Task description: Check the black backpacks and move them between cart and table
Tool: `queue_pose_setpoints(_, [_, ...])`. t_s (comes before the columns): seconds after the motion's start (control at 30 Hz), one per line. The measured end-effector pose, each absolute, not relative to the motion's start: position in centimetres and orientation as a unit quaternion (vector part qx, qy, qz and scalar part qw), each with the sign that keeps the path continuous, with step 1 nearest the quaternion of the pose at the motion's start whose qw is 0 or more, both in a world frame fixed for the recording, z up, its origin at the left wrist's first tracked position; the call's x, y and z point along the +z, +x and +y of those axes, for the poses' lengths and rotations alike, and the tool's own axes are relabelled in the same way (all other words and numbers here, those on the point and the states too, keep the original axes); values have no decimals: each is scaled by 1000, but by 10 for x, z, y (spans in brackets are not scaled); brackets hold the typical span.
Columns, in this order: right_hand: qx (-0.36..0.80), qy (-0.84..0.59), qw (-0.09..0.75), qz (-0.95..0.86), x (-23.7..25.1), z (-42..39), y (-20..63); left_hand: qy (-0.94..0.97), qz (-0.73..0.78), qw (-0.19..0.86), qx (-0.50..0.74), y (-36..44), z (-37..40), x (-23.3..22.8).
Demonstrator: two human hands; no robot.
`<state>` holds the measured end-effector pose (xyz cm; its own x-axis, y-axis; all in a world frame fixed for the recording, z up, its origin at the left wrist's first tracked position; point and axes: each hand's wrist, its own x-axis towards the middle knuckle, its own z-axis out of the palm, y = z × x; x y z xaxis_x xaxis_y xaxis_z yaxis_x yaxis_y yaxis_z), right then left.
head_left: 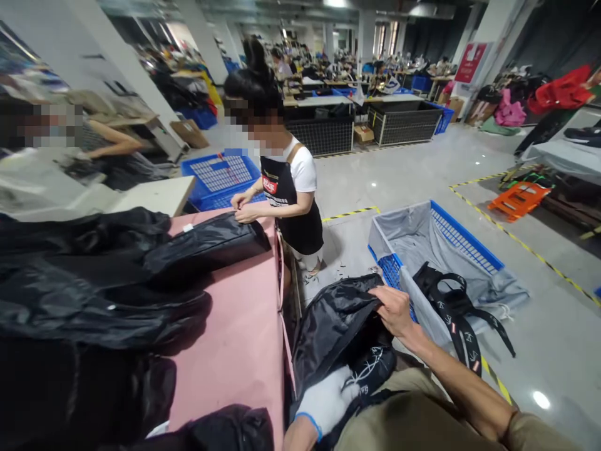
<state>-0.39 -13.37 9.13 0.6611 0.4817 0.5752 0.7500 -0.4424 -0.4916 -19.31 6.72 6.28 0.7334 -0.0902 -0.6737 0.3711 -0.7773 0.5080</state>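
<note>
A black bag (328, 319) of shiny fabric hangs in front of my body, beside the table edge. My right hand (394, 310), bare, pinches the bag's upper edge and holds it raised. My left hand (328, 398), in a white glove with a blue cuff, has its fingers curled on the bag's lower part. Near that glove, white printed lines and lettering show on a black panel (373, 369). The left fingertips are partly hidden against the dark cloth.
A pink-covered table (244, 313) at the left bears several black bags (84, 307). Across its corner a co-worker (291, 181) handles another black bag (211, 244). At the right stands a blue crate (464, 232) lined with grey cloth, black straps (462, 322) hanging over its side.
</note>
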Motion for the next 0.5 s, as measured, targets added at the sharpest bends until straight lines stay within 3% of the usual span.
queue_pose_setpoints(0.1, [-218,-848,366,-317,91,-171,2,907,23,328,-264,-171,55,62])
queue_pose_setpoints(0.23, [-270,-852,359,-269,93,-203,25,911,-179,336,159,-138,34,81])
queue_pose_setpoints(0.3, [-275,-859,343,-261,95,-210,44,888,-169,292,312,-110,25,90])
queue_pose_setpoints(0.5, [-236,-887,291,-271,83,-211,103,917,2,212,337,5,16,55])
